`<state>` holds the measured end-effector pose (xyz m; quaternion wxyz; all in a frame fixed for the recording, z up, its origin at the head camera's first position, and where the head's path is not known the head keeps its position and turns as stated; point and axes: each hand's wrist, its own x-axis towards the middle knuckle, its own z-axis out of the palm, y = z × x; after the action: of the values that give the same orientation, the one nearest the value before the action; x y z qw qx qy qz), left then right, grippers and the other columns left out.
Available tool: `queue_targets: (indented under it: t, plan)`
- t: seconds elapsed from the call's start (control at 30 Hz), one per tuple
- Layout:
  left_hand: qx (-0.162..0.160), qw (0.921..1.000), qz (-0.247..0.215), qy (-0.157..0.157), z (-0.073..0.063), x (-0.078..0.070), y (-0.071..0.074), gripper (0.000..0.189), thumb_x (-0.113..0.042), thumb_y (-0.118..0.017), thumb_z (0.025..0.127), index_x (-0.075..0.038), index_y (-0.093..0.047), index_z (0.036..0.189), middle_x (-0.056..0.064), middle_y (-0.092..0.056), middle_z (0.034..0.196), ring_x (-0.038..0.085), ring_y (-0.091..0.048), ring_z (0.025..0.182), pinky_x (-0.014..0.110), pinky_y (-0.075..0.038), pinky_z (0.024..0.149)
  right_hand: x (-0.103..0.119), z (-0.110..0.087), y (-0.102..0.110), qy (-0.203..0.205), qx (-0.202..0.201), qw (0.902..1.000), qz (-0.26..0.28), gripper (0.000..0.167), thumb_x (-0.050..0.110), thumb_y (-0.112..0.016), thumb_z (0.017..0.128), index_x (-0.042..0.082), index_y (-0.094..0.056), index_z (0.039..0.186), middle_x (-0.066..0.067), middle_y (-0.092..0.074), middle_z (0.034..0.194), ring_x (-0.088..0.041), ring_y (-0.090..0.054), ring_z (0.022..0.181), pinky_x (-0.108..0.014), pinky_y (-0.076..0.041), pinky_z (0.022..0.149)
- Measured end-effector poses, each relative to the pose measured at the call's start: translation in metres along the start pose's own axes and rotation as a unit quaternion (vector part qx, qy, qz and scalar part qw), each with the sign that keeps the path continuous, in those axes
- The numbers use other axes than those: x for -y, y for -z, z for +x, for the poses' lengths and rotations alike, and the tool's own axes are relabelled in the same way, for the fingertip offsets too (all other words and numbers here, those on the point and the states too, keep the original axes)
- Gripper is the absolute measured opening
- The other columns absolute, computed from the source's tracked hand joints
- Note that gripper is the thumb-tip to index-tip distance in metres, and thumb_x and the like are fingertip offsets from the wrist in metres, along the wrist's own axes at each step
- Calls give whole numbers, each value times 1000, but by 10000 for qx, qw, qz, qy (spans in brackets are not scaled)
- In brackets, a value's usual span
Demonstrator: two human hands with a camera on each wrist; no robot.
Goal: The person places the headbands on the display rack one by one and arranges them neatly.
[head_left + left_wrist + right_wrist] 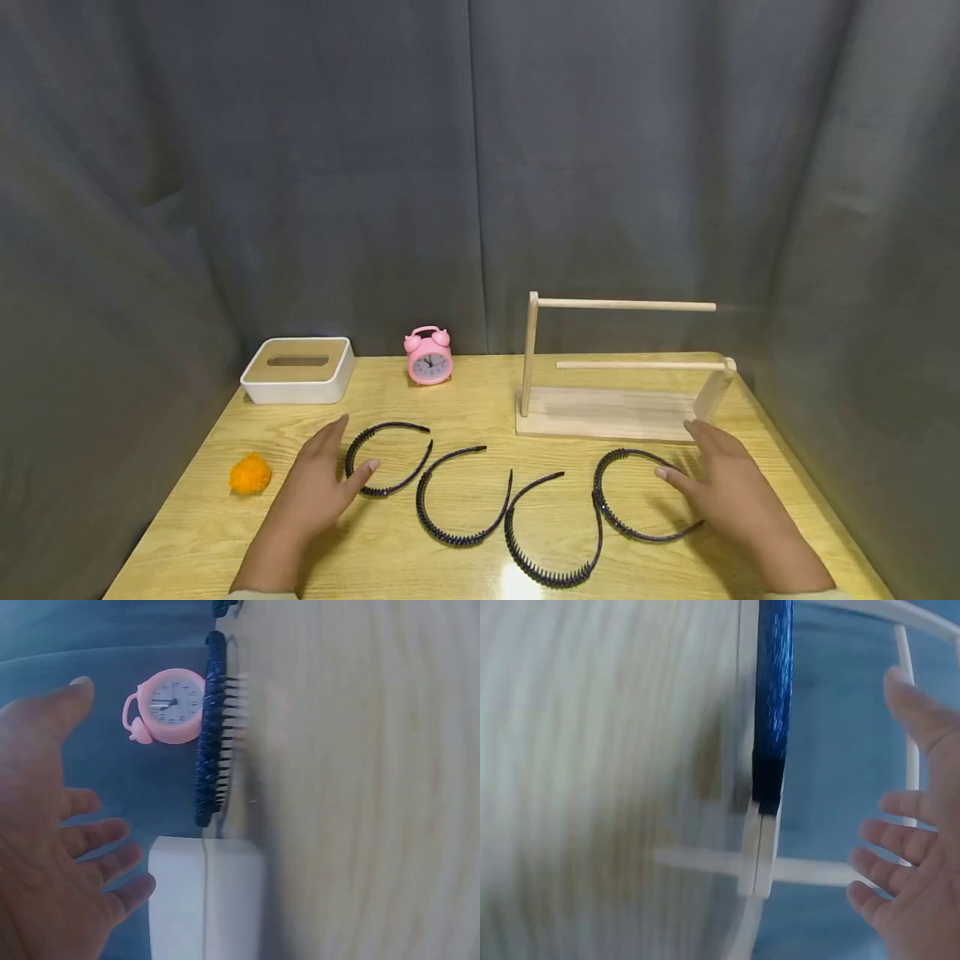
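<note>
Several dark toothed headbands lie in a row on the wooden table. My left hand (pixel 318 483) hovers with spread fingers by the leftmost headband (pixel 384 492), holding nothing. In the left wrist view its palm faces the headband's teeth (pixel 214 735). Over at the right, my right hand (pixel 723 483) is held with loose fingers, its thumb overlapping the rightmost headband (pixel 611 517) in the head view. One dark headband end (pixel 772 712) shows beside it in the right wrist view. Between the hands lie a second headband (pixel 450 537) and a third headband (pixel 551 577).
A wooden rack (pixel 600 417) with two horizontal bars stands at the back right. Behind the headbands is a pink alarm clock (pixel 431 367). A white tissue box (pixel 296 390) sits at the back left, and an orange pom-pom (pixel 250 473) lies left of my left hand.
</note>
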<state>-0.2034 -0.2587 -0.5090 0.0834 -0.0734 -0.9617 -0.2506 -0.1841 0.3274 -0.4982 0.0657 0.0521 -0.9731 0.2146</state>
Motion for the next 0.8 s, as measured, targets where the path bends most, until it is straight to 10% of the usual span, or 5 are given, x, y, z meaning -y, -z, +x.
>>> queue_targets:
  t: [0.5, 0.8]
  plan:
    - [340, 9941, -247, 1005, 8, 12, -13, 84, -43, -67, 109, 9, -32, 165, 38, -41, 164, 60, -38, 152, 72, -34, 124, -91, 36, 5, -951, 336, 9933, 563, 101, 66, -61, 106, -18, -38, 157, -42, -53, 151, -60, -58, 134, -71, -53, 104]
    - [333, 9900, -462, 1287, 13, 19, -21, 79, -40, -69, 107, 14, -41, 158, 35, -58, 150, 57, -50, 143, 70, -42, 119, -110, 48, -2, -1269, 581, 9839, 1115, 102, 68, -56, 107, -15, -34, 162, -37, -49, 159, -58, -51, 143, -67, -52, 109]
